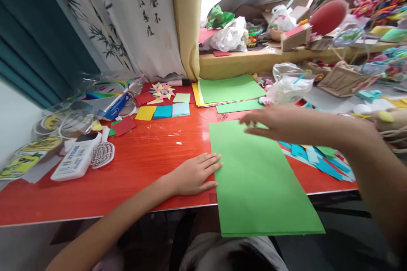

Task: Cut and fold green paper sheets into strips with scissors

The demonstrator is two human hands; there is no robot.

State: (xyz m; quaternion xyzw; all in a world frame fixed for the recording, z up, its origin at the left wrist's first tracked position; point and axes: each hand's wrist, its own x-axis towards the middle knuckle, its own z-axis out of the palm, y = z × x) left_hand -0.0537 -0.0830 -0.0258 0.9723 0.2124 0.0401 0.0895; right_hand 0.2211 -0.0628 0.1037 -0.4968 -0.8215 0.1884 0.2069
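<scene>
A green sheet (263, 186) lies on the red counter (152, 144), its near end reaching out past the counter's front edge; along that end more than one layer of paper shows. The left hand (196, 174) rests palm down on the counter at the sheet's left side, its fingers extended and released, with the tips at the paper's edge. The right hand (262, 121) reaches in from the right above the sheet's far end, fingers slightly bent and apart, with nothing visible in their grasp; whether any fingertip touches the paper cannot be told. Just right of the sheet, partly behind the right forearm, blue and white paper strips (329, 167) lie in a loose heap. Beyond the sheet, another stack of green paper (232, 89) sits near the window ledge, with a white plastic bag (291, 87) beside it. Farther left stand out a yellow square (145, 113), a blue square (162, 111) and a pale blue square (180, 109) in a row, with a cluster of folded paper (162, 90) in pink, yellow and blue behind them. At the counter's left end, a white container (76, 159) with a dark top lies next to an oval, studded object (102, 154).
</scene>
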